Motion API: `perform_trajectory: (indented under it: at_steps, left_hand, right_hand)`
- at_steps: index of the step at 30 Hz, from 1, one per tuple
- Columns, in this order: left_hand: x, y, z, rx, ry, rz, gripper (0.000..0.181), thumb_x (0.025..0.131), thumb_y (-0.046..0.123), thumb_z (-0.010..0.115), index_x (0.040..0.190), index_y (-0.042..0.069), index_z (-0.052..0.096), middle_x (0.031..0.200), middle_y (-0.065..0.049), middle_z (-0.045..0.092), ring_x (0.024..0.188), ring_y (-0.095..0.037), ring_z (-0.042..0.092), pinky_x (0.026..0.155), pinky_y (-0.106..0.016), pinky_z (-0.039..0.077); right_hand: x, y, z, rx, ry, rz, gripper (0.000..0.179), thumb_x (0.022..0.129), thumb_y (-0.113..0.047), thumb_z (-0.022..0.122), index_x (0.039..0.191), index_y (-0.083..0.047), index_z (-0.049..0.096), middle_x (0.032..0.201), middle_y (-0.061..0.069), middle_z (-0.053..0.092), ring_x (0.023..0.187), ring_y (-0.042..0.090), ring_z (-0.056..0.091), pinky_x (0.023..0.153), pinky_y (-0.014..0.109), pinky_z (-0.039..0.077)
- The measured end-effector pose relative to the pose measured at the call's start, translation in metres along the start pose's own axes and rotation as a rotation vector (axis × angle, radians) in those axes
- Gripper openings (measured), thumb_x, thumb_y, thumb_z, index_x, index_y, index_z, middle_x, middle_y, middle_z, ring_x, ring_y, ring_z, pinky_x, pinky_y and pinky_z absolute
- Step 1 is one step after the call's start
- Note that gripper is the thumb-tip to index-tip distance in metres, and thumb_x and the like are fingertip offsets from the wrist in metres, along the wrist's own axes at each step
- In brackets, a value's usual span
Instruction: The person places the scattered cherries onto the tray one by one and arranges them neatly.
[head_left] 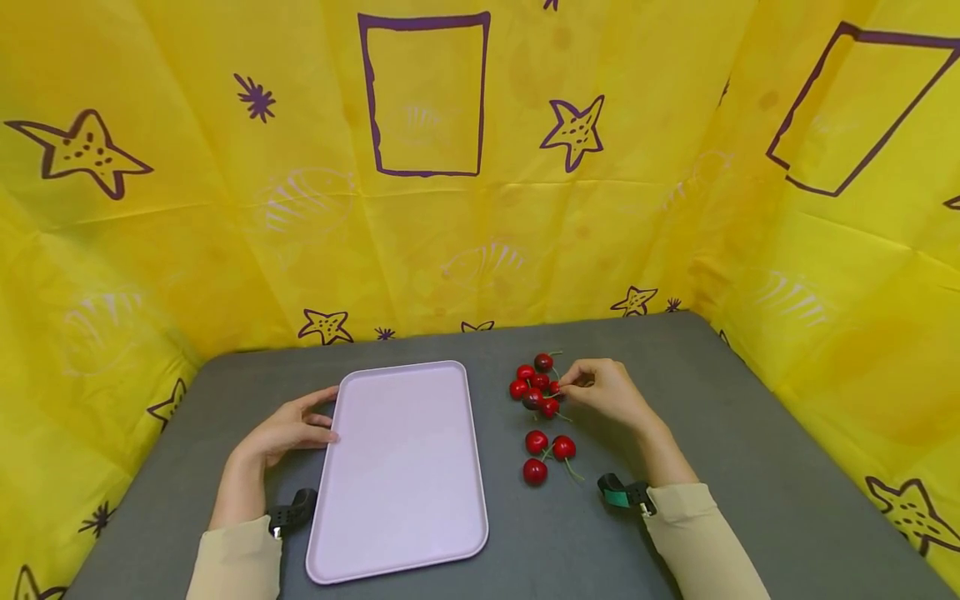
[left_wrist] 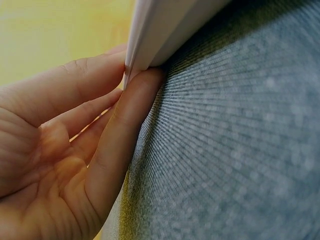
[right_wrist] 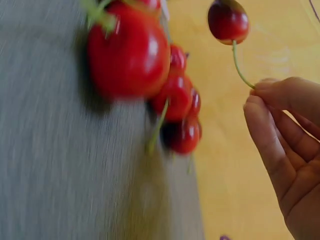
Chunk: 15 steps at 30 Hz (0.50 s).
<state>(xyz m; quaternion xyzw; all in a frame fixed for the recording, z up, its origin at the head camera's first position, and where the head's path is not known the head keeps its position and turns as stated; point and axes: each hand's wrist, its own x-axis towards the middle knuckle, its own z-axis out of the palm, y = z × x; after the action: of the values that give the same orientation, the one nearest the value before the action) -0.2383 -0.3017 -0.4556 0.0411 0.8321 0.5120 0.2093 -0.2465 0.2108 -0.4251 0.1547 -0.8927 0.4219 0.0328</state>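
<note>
A pale lilac rectangular tray (head_left: pixel 401 467) lies on the grey cloth. My left hand (head_left: pixel 292 427) is at its left edge. In the left wrist view, the thumb and fingers (left_wrist: pixel 132 102) pinch the tray's rim (left_wrist: pixel 145 40) from both sides. Right of the tray, my right hand (head_left: pixel 603 392) pinches the thin green stem of a dark red cherry (right_wrist: pixel 228 21) between thumb and fingertips. That cherry is held off the table. Several more cherries (head_left: pixel 525 372) lie bunched by the fingers, and three others (head_left: pixel 536 472) sit nearer the front with stems touching.
Grey cloth (head_left: pixel 780 467) covers the table. A yellow curtain (head_left: pixel 420 250) with starfish and fish drawings hangs behind and along both sides. Black wrist straps (head_left: pixel 294 512) are on both forearms, near the beige sleeves (head_left: pixel 238 562).
</note>
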Motion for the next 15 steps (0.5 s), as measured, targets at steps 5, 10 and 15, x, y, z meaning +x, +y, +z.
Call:
perform_trajectory:
  at_steps: [5, 10, 15]
  left_hand:
    - [0.001, 0.001, 0.000, -0.001, -0.001, -0.001, 0.093, 0.084, 0.017, 0.077, 0.157, 0.006, 0.022, 0.120, -0.023, 0.060, 0.096, -0.016, 0.063, 0.086, -0.029, 0.061]
    - [0.001, 0.003, 0.001, -0.004, -0.004, -0.001, 0.092, 0.084, 0.017, 0.077, 0.157, 0.005, 0.021, 0.118, -0.021, 0.061, 0.095, -0.014, 0.063, 0.086, -0.029, 0.061]
    - [0.000, 0.002, 0.000, -0.013, -0.003, -0.007, 0.092, 0.084, 0.017, 0.077, 0.157, 0.005, 0.021, 0.117, -0.020, 0.061, 0.094, -0.012, 0.062, 0.085, -0.027, 0.061]
  right_hand:
    - [0.012, -0.016, 0.015, 0.028, 0.011, -0.027, 0.005, 0.085, -0.016, 0.076, 0.082, -0.011, 0.075, 0.083, 0.005, 0.076, 0.071, 0.007, 0.066, 0.066, 0.018, 0.055]
    - [0.025, -0.033, 0.032, 0.059, 0.012, -0.031, 0.007, 0.084, -0.016, 0.077, 0.084, -0.009, 0.075, 0.083, 0.005, 0.076, 0.071, 0.010, 0.067, 0.065, 0.020, 0.056]
    - [0.040, -0.045, 0.048, 0.047, 0.013, -0.041, 0.005, 0.083, -0.014, 0.076, 0.085, -0.010, 0.076, 0.083, 0.004, 0.076, 0.070, 0.008, 0.066, 0.067, 0.022, 0.057]
